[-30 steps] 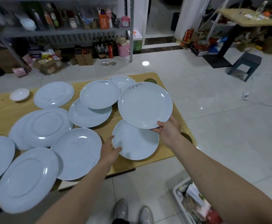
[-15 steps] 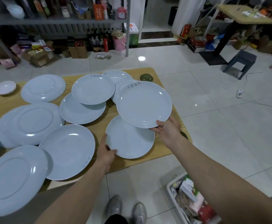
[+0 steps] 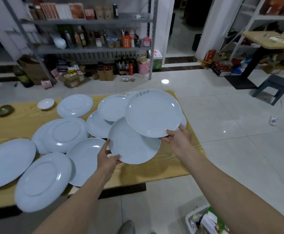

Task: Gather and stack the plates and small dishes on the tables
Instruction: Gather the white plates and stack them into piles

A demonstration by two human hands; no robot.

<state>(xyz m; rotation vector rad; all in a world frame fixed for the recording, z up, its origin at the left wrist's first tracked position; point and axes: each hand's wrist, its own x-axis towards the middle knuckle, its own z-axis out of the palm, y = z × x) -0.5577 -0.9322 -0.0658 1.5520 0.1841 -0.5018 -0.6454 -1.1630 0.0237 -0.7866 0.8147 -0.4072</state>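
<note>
Several pale blue plates lie spread over the wooden table (image 3: 19, 125). My right hand (image 3: 178, 141) grips the near rim of a plate with grey lettering (image 3: 153, 114) and holds it up over the table's right end. My left hand (image 3: 107, 159) pinches the near-left rim of a second plate (image 3: 132, 146), lifted and tilted, partly beneath the lettered one. More plates sit behind them (image 3: 112, 108) and to the left (image 3: 62, 135). A small white dish (image 3: 45, 103) and a dark green dish (image 3: 3, 110) sit at the far left.
Two large oval plates (image 3: 41, 181) overhang the table's near edge. A metal shelf rack (image 3: 87, 48) with boxes stands behind the table. A grey stool (image 3: 272, 86) stands at the right. A white bin (image 3: 203, 220) sits on the tiled floor by my feet.
My left hand has taken hold of the near plate and lifted it off the table. My right hand has carried the lettered plate slightly over it. The camera view has tilted up.
</note>
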